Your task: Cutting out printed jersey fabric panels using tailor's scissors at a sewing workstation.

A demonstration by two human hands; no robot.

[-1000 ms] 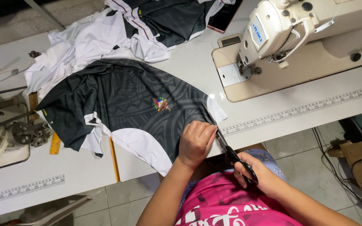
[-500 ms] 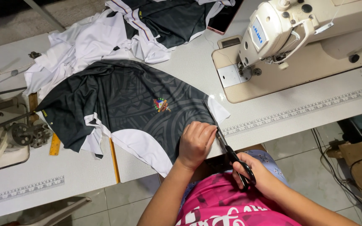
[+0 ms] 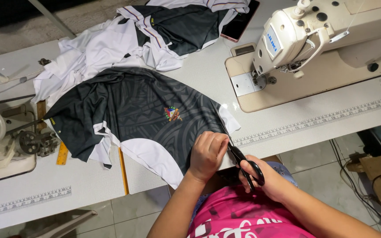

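A black patterned jersey (image 3: pixel 142 110) with white panels and a small crest lies spread on the white sewing table (image 3: pixel 287 128). My left hand (image 3: pixel 208 154) presses flat on the jersey's lower right edge at the table's front. My right hand (image 3: pixel 267 180) grips black-handled scissors (image 3: pixel 241 161), whose blades point up along the jersey's right edge, just beside my left hand's fingers.
A cream sewing machine (image 3: pixel 314 39) stands at the right. A heap of white and black garments (image 3: pixel 155 35) lies at the back, with a phone (image 3: pixel 239 26) beside it. Another machine (image 3: pixel 5 141) sits at the left, next to a yellow ruler (image 3: pixel 62 154). Cables (image 3: pixel 358 176) hang below.
The scissors and my right hand have shifted slightly along the jersey's right edge. My left hand stays pressed on the fabric.
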